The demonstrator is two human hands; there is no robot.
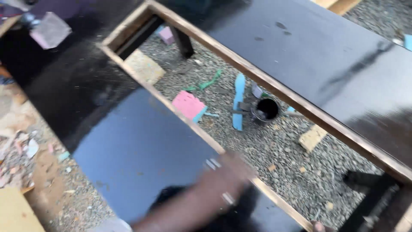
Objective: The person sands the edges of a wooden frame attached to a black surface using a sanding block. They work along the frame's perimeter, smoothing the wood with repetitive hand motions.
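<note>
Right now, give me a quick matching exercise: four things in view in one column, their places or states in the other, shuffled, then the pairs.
Things:
1. Paint can
2. Pink block
3. Hand
4. Sanding block

Places or states:
A. On the black panel's top-left corner
B. Blurred, on the near black panel by its wood edge
C. Open, black inside, on the gravel inside the frame
D. Flat on the gravel, left of the blue strip

Pairs: 1-C, 2-D, 3-B, 4-A
</note>
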